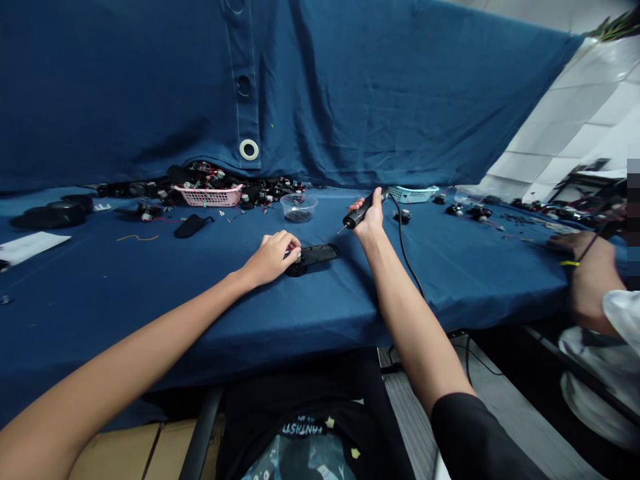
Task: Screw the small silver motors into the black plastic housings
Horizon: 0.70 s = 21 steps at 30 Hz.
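Observation:
My right hand (371, 217) is wrapped round a black corded electric screwdriver (356, 216), its thin bit pointing down and left over the cloth. With bent fingers, my left hand (274, 257) grips the round end of a black plastic housing (321, 254). The housing's long, flat, hollow part reaches to the right, below the screwdriver's tip and apart from it. A small pale part shows at my left fingertips, mostly hidden. Just behind the housing stands a clear round tub (299, 209) with many small dark pieces, too small to make out.
A pink basket (213, 195) heaped with wired parts stands at the back, beside more black parts. Farther right is a light-blue basket (413, 194). The screwdriver's cord (404, 248) drops over the table edge. A co-worker's arm (593, 273) rests at the right. White paper (34, 247) lies left.

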Each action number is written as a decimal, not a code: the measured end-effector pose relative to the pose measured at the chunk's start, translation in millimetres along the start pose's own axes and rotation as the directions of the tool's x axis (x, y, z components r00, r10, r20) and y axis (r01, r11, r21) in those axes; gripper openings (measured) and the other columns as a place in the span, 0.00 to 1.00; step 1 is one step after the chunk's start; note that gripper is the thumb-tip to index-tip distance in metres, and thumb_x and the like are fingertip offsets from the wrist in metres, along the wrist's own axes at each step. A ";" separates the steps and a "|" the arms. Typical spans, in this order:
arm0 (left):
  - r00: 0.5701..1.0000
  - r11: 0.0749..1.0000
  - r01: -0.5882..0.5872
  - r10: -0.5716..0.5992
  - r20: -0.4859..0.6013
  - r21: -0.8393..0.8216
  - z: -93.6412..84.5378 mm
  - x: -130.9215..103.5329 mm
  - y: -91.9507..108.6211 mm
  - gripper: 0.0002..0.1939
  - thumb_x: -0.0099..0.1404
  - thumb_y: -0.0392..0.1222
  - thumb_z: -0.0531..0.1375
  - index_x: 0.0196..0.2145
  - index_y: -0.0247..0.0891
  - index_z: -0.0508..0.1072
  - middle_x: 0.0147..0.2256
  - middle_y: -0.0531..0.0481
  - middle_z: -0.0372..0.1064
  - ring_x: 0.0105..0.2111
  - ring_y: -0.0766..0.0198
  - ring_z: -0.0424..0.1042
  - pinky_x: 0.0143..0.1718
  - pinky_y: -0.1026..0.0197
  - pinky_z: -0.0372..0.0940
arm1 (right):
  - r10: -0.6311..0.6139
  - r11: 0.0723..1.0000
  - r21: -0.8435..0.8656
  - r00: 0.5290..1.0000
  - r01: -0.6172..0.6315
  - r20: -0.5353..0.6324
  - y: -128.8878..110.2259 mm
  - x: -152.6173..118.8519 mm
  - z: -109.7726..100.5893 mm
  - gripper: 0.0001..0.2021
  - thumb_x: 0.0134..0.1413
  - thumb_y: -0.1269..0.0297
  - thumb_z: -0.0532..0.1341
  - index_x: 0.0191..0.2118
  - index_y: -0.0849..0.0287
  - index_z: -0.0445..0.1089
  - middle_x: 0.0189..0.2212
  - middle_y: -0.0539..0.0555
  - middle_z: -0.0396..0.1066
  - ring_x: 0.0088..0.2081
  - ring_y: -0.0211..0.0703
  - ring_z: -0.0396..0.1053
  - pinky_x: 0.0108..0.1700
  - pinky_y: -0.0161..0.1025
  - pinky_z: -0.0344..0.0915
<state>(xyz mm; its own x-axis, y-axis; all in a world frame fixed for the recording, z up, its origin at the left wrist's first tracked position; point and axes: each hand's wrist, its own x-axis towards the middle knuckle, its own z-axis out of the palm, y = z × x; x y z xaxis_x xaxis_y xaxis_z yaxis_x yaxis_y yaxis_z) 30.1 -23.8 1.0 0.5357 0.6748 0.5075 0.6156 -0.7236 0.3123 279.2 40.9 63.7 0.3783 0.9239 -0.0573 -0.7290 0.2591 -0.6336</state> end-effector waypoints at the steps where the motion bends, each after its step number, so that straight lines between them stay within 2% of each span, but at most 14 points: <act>1: 1.000 1.000 0.001 -0.001 0.001 0.000 -0.1 0.0 0.1 0.08 0.71 0.43 0.51 0.41 0.40 0.67 0.40 0.49 0.69 0.42 0.59 0.68 0.50 0.50 0.57 | 0.008 1.000 0.024 1.000 -0.007 -0.026 0.7 1.6 -1.0 0.21 0.67 0.49 0.49 0.26 0.56 0.54 0.17 0.43 0.55 0.16 0.26 0.55 0.18 0.23 0.61; 3: 1.000 1.000 0.001 -0.001 0.003 0.000 -0.1 -0.1 0.0 0.08 0.71 0.44 0.51 0.41 0.40 0.67 0.40 0.49 0.69 0.42 0.59 0.68 0.50 0.50 0.57 | 0.033 0.997 0.066 0.995 -0.027 -0.090 1.8 6.0 -3.6 0.21 0.68 0.51 0.48 0.26 0.57 0.56 0.17 0.43 0.54 0.17 0.27 0.55 0.17 0.25 0.60; 5: 1.000 1.000 -0.001 0.001 0.004 0.000 0.0 -0.1 -0.8 0.08 0.71 0.44 0.51 0.41 0.40 0.67 0.40 0.49 0.69 0.42 0.59 0.69 0.50 0.50 0.57 | 0.050 0.996 0.087 0.986 -0.036 -0.157 3.1 11.9 -7.0 0.18 0.68 0.54 0.50 0.29 0.60 0.62 0.20 0.45 0.59 0.19 0.28 0.58 0.20 0.27 0.62; 8: 1.000 1.000 -0.006 0.006 0.004 0.000 0.3 -0.1 -2.3 0.08 0.71 0.44 0.51 0.40 0.39 0.67 0.39 0.49 0.68 0.42 0.59 0.69 0.50 0.50 0.57 | 0.051 0.995 0.096 0.969 -0.028 -0.241 5.8 22.6 -12.0 0.14 0.65 0.56 0.57 0.45 0.64 0.68 0.36 0.53 0.70 0.32 0.35 0.70 0.33 0.35 0.71; 11: 1.000 1.000 -0.009 0.009 0.005 0.001 0.6 -0.1 -2.9 0.08 0.71 0.44 0.51 0.40 0.40 0.67 0.39 0.49 0.68 0.42 0.59 0.68 0.50 0.50 0.58 | 0.044 0.997 0.081 0.953 -0.021 -0.298 11.6 33.1 -15.8 0.18 0.63 0.57 0.59 0.54 0.62 0.67 0.49 0.58 0.69 0.46 0.44 0.71 0.46 0.46 0.72; 16: 1.000 1.000 -0.011 0.011 0.008 -0.001 1.2 0.0 -1.6 0.09 0.72 0.44 0.50 0.41 0.40 0.66 0.40 0.49 0.69 0.43 0.59 0.68 0.50 0.50 0.57 | 0.065 0.998 0.012 0.935 -0.065 -0.349 29.0 47.9 -18.6 0.19 0.63 0.58 0.60 0.55 0.61 0.66 0.52 0.59 0.68 0.49 0.46 0.70 0.49 0.49 0.71; 21: 0.999 1.000 -0.017 0.017 0.034 -0.008 -2.1 -1.1 -1.8 0.09 0.72 0.45 0.50 0.40 0.40 0.67 0.41 0.49 0.69 0.43 0.58 0.68 0.51 0.50 0.57 | 0.134 0.980 -0.092 0.925 -0.178 -0.355 39.3 64.3 -23.0 0.19 0.63 0.58 0.60 0.56 0.61 0.66 0.52 0.59 0.68 0.49 0.46 0.70 0.49 0.50 0.71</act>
<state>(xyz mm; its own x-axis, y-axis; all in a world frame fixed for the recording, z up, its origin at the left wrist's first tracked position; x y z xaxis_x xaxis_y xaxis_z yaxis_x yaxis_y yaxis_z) 27.2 -23.5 1.5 0.5656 0.6670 0.4849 0.6022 -0.7358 0.3098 288.0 104.0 17.4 0.4543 0.7899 -0.4119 -0.7292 0.0642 -0.6812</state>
